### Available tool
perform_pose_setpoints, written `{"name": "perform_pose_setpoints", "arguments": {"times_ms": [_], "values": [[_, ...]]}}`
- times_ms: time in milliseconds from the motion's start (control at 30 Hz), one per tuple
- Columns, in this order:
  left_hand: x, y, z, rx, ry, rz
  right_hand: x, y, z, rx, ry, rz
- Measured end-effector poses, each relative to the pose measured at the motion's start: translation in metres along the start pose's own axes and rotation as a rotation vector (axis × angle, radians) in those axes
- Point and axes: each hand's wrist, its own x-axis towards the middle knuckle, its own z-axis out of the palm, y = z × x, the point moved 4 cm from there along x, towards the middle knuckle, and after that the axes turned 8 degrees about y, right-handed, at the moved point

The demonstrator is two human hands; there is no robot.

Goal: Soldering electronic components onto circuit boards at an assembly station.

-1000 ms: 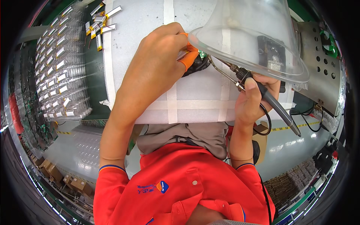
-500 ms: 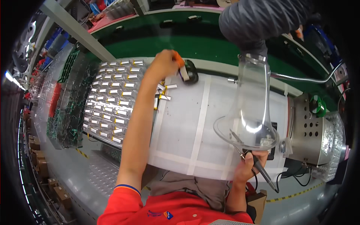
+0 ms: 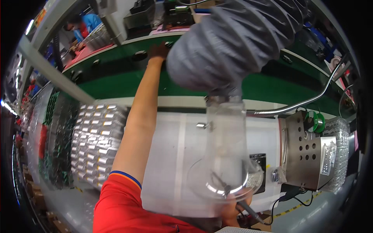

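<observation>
Near 5 o'clock, at the near edge of the desk (image 3: 165, 163): one soldering iron (image 3: 248, 211), right hand (image 3: 232, 207) clamped round its handle, tip toward 11 from that hand, seen through one clear hood (image 3: 227, 136). Left hand (image 3: 157, 51) at 11, blurred, cannot tell if clamped; two black objects (image 3: 140, 56) nearby, at 2 and 9 from it.

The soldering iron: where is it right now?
In the head view, the soldering iron is right of centre near the lower edge, held in the right hand, its front end showing through the clear fume hood.
</observation>
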Motion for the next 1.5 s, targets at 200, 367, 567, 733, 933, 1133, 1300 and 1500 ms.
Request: {"name": "perform_pose_setpoints", "arguments": {"times_ms": [200,367,567,733,933,1133,1300,1500], "values": [[0.014,0.006,0.015,0.011,-0.054,-0.040,0.004,0.001,0.001,-0.100,0.038,-0.035],[-0.038,0.021,-0.032,-0.057,0.007,0.016,0.001,-0.003,0.004,-0.009,0.060,0.075],[-0.214,0.009,-0.149,-0.214,0.316,0.312,0.007,-0.003,0.002,0.038,0.088,-0.142],[-0.392,-0.060,-0.272,-0.550,-0.132,0.155,0.004,-0.009,-0.005,0.098,0.052,-0.011],[-0.495,0.012,-0.238,-0.851,-0.221,0.509,-0.001,-0.009,-0.006,0.164,0.160,-0.100],[-0.474,0.012,-0.217,-0.683,0.016,0.477,0.002,-0.007,-0.006,0.155,0.116,-0.126],[-0.423,-0.062,-0.221,-0.389,0.173,0.322,0.002,-0.007,-0.006,0.172,0.129,-0.085],[-0.397,-0.070,-0.195,-0.361,0.227,0.384,0.002,-0.004,-0.008,0.166,0.088,-0.122]]}}
